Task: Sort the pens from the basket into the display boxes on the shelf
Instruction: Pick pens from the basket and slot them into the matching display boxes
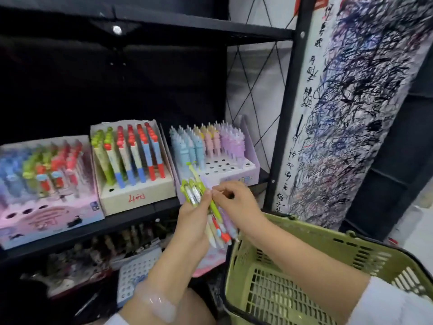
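Three cardboard display boxes stand side by side on the black metal shelf (131, 221): a pink box (46, 219) on the left, a beige box (138, 195) in the middle and a lilac box (234, 171) with round holes on the right, each holding upright plastic pens. The left hand (194, 221) grips a bundle of mixed pens (215, 221), several, exact number unclear; their long axis runs from upper left to lower right, green caps up. The right hand (234, 202) pinches one pen at the bundle's top. The olive-green plastic lattice basket (304, 266) sits at lower right, below the right forearm.
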A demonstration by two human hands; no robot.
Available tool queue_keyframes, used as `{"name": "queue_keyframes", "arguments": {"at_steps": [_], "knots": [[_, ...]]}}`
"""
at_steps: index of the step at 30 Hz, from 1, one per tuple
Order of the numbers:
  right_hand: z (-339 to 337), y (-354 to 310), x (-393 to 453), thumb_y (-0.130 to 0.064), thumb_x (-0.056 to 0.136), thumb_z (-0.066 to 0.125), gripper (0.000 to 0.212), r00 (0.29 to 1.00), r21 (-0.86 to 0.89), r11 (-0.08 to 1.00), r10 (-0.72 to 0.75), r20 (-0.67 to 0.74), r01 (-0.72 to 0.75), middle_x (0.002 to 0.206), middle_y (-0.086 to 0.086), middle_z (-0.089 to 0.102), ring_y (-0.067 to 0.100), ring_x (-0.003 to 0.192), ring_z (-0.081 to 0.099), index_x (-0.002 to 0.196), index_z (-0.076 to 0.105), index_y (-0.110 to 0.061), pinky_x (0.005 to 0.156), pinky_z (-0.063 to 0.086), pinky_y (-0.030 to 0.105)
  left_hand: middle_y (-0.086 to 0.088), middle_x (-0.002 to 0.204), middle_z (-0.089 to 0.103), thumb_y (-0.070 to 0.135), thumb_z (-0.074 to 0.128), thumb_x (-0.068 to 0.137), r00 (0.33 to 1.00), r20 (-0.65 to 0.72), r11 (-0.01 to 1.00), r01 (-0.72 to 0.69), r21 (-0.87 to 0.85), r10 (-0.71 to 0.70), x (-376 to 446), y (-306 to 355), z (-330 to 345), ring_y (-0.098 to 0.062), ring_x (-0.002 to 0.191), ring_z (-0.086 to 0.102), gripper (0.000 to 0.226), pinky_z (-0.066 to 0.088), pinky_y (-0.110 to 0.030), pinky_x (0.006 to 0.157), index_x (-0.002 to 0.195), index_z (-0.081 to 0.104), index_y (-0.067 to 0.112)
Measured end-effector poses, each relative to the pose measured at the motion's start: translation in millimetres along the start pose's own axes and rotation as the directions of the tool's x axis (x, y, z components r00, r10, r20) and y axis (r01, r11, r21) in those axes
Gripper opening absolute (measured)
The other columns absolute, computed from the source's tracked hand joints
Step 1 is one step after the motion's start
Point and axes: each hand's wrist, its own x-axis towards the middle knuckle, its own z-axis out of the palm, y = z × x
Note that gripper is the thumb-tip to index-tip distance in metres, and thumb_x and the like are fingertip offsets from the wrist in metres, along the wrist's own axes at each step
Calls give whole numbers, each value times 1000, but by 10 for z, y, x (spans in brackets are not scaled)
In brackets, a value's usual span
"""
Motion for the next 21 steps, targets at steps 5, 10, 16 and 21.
{"name": "queue_keyframes", "arguments": {"at_steps": [5,10,16,21], "knots": [[381,-223,133,-7,88,59,15,994,254,966,25,103,-50,69,-5,58,-7,52,51,92,55,-21,54,40,6,-20,93,65,5,52,92,997,-69,998,-27,61,31,1,306,-429,-28,87,62,18,47,-42,90,108,60,-1],[550,-432,188,-6,91,53,29,926,29,944,-328,185,329,95,1,60,-2,65,53,105,56,-31,65,46,13,-9,86,73,10,50,95,996,-69,994,-55,96,62,26,536,-762,-17,76,70,16,54,-28,66,99,65,10],[446,-426,134,5,69,70,44,550,-410,378,-677,489,830,112,16,62,27,83,61,109,67,-12,58,50,28,-11,64,67,13,50,95,990,-136,997,-34,66,43,30,716,-874,-14,50,65,20,50,-20,43,83,62,3],[359,-376,193,0,76,71,22,327,-429,63,-748,578,901,116,13,65,25,92,61,97,71,-6,71,48,26,-8,56,66,8,47,95,997,-73,1000,17,-5,-17,8,697,-823,-13,47,64,20,49,-19,43,84,61,0]]}}
